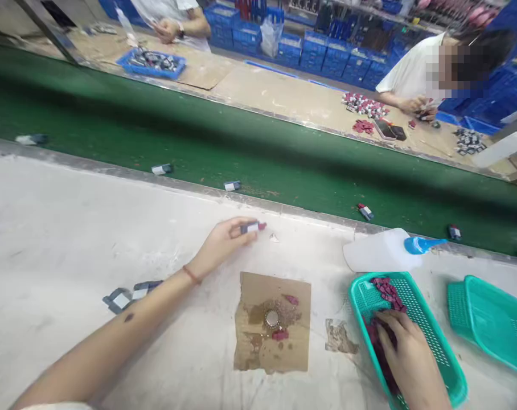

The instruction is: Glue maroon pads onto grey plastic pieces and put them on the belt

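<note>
Right hand (407,356) is buried in the near teal basket (433,324), fingers curled down into the red pieces (384,290); whether one is actually pinched cannot be told, the fingertips are hidden in the pile. Left hand (224,242) is stretched out toward the belt (258,154), fingers closed around a small grey part (250,228) with a red tip, held just short of the belt's metal edge.

Risks as judged from this layout:
- Part is gripped only at the fingertips, arm fully extended. A slip would drop it on the surface or onto the edge strip rather than the belt.
- Parts already on the belt (233,185) sit close to the near edge; a careless release could knock one or land skewed.
- Both hands are working at once, well apart, so only one can be watched. Red pieces could be spilled over the basket rim.
- Glue-stained card (273,322) with a round cap and loose red bits lies between the hands; a forearm dragged back across it would be smeared.
- Bottle (386,250) lies on its side just beyond the basket, blue nozzle out; leakage is possible if nudged.
</note>
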`<state>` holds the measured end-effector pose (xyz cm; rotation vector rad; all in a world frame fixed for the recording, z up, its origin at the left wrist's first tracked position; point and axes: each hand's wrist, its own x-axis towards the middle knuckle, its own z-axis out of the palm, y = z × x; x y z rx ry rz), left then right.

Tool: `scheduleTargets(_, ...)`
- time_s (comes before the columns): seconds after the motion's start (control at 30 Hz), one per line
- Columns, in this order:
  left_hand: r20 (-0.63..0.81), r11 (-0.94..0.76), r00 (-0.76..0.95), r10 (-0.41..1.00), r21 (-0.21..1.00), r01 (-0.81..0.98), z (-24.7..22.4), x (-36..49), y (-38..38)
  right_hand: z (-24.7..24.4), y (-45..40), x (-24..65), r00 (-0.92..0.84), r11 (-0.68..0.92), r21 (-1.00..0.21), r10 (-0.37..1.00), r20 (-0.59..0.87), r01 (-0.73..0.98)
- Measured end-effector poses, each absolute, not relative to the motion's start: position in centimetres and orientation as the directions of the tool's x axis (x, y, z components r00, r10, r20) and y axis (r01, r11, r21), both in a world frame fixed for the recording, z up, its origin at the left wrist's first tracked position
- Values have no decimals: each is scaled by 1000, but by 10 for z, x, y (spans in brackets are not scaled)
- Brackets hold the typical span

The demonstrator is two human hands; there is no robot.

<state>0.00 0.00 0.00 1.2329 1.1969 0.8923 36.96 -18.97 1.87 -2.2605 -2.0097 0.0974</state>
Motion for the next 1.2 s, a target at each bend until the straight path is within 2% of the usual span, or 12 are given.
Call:
scheduleTargets(0.17, 3, -31, 114, 994, 969, 246, -12, 23, 61, 11, -183, 369, 96, -87, -190, 995, 36, 978)
scheduleTargets(0.37, 161, -142, 2, 987, 863, 485, -13, 8, 88, 14, -178, 372, 113, -104, -318, 994, 9, 942)
scheduleTargets(0.57, 173, -156, 25, 985, 809, 566, -10, -2, 101, 31, -175, 346, 341, -282, -570, 940, -4, 772)
scheduleTargets(0.73, 92, -88, 16, 996, 869, 488, -7, 3, 85, 47, -168, 324, 425, -318, -803, 901, -90, 504)
scheduleTargets(0.83, -75, 55, 70, 995, 967, 249, 4, 5, 52, 48, -162, 310, 472, -345, -899, 861, -188, 271)
scheduleTargets(0.93, -267, 270, 168, 949, 963, 3, 18, 7, 11, 45, -156, 287, 387, -325, -932, 890, -243, 162)
scheduleTargets(1.03, -382, 404, 237, 893, 914, -49, 27, 10, -25, 41, -149, 260, 246, -267, -937, 946, -211, 223)
scheduleTargets(1.2, -482, 533, 311, 819, 840, -103, 24, 14, -61, 29, -141, 227, -76, -20, -858, 995, -68, 513)
